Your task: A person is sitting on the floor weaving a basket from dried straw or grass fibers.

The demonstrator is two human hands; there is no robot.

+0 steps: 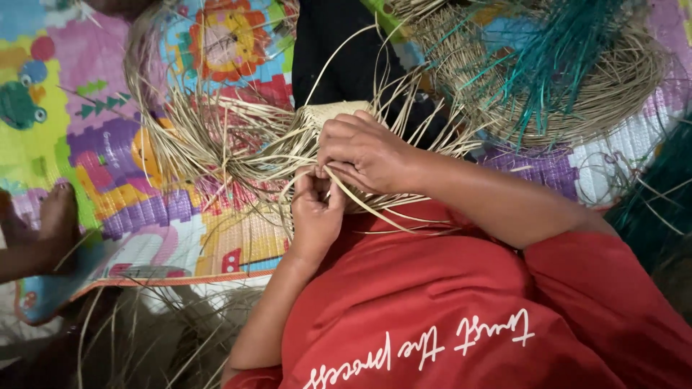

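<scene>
Colourful play mat [108,144] lying under everything; teal-and-straw bundle [555,65] sitting top right, loose straw coil [209,130] crowding left. Woven straw piece [328,115] resting under right hand [364,151], fingers pressing it; left hand [315,209] pinching a strand [360,202].

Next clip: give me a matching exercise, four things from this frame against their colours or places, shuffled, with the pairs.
Things:
1. woven straw piece
2. bundle of dyed strands
3. play mat
4. shirt

Descriptions:
A. red
B. teal, at upper right
C. many-coloured, spread on the floor
D. pale tan, under the right hand

Pairs: 1-D, 2-B, 3-C, 4-A
</scene>
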